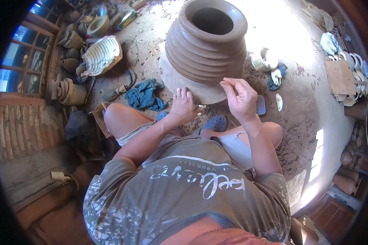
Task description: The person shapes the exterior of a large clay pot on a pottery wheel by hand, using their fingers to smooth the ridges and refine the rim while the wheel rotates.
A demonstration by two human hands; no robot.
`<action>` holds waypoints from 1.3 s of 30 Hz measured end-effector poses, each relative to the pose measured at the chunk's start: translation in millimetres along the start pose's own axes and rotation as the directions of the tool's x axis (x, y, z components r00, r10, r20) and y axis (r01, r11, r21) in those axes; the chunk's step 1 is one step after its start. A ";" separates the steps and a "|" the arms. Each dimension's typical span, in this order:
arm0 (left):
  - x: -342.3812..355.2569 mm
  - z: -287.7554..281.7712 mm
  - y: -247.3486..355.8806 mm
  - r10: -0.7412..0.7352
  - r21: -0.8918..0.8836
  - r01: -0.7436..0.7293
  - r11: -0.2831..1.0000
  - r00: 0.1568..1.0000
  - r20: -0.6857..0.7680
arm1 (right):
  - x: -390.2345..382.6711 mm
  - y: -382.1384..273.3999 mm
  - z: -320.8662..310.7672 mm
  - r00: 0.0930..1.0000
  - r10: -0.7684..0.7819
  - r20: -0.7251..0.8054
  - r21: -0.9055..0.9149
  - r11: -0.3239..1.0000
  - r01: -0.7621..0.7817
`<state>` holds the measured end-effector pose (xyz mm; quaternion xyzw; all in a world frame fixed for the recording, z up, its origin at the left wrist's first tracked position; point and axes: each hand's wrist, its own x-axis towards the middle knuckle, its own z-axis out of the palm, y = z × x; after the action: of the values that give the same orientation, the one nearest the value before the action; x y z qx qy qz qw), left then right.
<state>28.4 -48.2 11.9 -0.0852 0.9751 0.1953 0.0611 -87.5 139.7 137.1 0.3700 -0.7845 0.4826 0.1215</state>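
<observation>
A large grey-brown clay pot (206, 55) with ridged sides and a wide round mouth stands upright on a round flat disc (204, 90) in front of me. My left hand (182, 107) reaches to the disc's near edge, its fingers stretched out and resting at the rim with nothing seen in them. Beside the pot's lower right side, my right hand (242, 100) is raised with thumb and fingertips pinched together. Whatever that pinch may hold is too small to make out.
A blue cloth (146, 94) lies left of the disc, near a white ribbed mould (103, 56). To the right are a pale round container (265, 59), a small clear plastic tub (261, 105) and clay scraps on the floor. Pots crowd the left wall by the window.
</observation>
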 end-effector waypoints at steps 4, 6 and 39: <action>-6.1 -3.3 15.2 0.036 0.030 -0.036 0.999 0.999 -0.008 | 15.7 -7.7 6.8 0.984 -0.177 0.008 -0.184 0.967 0.175; -8.6 -1.1 25.9 0.001 0.026 -0.003 1.000 0.999 0.046 | 25.0 -10.3 15.7 0.960 -0.280 -0.016 -0.263 0.927 0.266; 67.2 -81.5 -100.2 -0.134 0.303 0.062 0.951 0.966 0.222 | 67.4 -1.3 28.9 0.808 -0.575 0.129 -0.366 0.730 0.577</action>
<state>-25.2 -180.7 39.2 -0.0995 0.9732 0.0538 0.2000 -128.7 83.6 160.2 0.5645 -0.7109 0.2547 0.3332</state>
